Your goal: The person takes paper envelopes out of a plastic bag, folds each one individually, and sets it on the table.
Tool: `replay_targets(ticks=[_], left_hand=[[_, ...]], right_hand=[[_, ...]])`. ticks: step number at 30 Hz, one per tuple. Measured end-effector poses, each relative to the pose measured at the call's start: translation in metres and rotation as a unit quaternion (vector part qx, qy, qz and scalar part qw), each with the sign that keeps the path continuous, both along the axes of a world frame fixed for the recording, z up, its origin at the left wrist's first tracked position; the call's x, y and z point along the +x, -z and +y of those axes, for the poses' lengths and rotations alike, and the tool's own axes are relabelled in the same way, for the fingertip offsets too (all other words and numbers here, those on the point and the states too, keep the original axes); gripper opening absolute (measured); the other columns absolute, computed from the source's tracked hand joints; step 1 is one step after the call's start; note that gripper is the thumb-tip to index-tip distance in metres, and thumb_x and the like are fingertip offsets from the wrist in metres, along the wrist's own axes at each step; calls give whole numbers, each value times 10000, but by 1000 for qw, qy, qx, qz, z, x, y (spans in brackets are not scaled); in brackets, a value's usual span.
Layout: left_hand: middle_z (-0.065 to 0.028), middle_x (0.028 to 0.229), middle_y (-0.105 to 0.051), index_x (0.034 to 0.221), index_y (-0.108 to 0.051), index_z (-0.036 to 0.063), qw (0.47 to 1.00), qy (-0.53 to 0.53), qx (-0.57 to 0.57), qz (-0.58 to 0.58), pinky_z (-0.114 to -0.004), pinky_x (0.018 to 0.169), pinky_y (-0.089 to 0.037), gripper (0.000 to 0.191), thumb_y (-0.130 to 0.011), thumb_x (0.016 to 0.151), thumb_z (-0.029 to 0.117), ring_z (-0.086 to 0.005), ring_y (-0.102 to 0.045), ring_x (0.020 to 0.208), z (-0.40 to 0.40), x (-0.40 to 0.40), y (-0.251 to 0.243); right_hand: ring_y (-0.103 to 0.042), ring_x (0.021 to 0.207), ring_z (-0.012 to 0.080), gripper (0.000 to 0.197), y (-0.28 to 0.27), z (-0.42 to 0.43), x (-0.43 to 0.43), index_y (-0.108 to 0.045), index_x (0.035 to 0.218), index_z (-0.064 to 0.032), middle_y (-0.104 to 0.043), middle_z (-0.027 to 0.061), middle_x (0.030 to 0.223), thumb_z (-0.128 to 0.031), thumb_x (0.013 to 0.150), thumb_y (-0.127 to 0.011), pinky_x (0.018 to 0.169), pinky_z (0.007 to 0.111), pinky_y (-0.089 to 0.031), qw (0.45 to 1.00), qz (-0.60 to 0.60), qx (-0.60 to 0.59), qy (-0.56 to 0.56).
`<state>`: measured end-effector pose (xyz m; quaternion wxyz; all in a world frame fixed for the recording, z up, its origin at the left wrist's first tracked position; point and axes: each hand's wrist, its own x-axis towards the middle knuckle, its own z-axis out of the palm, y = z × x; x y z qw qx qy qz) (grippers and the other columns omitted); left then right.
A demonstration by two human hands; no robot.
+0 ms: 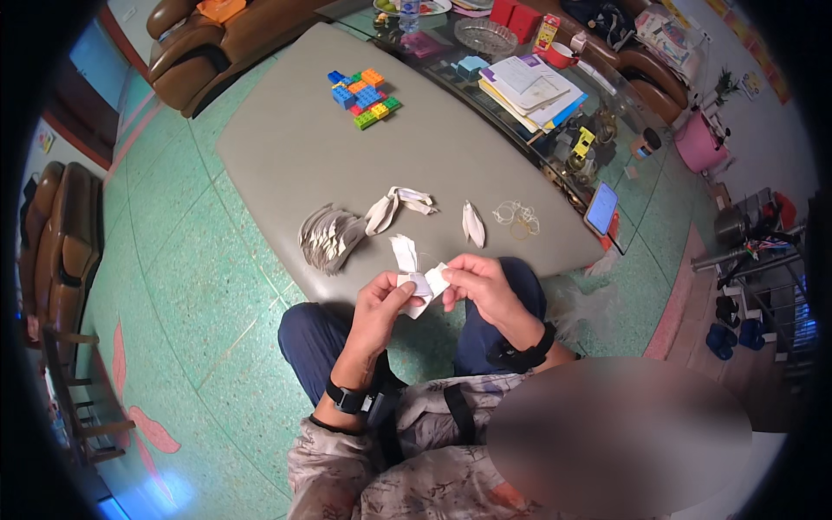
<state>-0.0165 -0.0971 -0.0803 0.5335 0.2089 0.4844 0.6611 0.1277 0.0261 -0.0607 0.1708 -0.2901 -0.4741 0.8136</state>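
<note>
Between my two hands is a strip of folded white paper (405,252), bent across itself. My left hand (383,304) pinches its crossing between thumb and fingers, and my right hand (480,286) grips the end at the right. A thin loop shows faintly between the hands. Beyond them on the grey padded surface lie a thick fanned stack of folded paper strips (330,238), a bent bundle of folded paper (385,213), and a smaller folded paper piece (474,225). Several rubber bands (518,218) lie in a loose heap at the right.
Joined colourful toy bricks (368,96) sit on the far part of the surface. Alongside stands a glass-topped table (448,71) with papers (533,90), a glass dish (486,35) and a red cup (559,56). A phone (602,208) leans at the right edge.
</note>
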Motion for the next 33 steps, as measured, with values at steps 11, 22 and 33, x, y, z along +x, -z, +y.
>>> replay_targets(ticks=[11, 22, 33], left_hand=[[-59, 867, -614, 964, -541, -6, 997, -49, 10, 56, -228, 709, -467, 165, -579, 875, 127, -100, -578, 742, 5, 13, -6], [-81, 926, -612, 1016, -538, -11, 994, -12, 58, -93, -281, 715, -511, 179, -537, 895, 121, -133, -600, 796, -2, 5, -22], [-12, 790, -605, 869, -596, -7, 984, -76, -43, 156, -211, 649, -462, 97, -610, 852, 87, -76, -560, 698, -1, 30, -15]], right_hand=[[-629, 664, 153, 202, -5, -21, -6, -549, 872, 35, -623, 122, 756, -130, 794, -636, 582, 286, -488, 941, -151, 303, -10], [-598, 620, 138, 157, -30, -1, 2, -552, 921, 45, -613, 101, 776, -84, 831, -546, 538, 255, -504, 999, 23, -37, -14], [-596, 671, 133, 233, -14, -24, -11, -550, 890, 32, -611, 81, 741, -181, 822, -614, 592, 285, -486, 952, -88, 284, 71]])
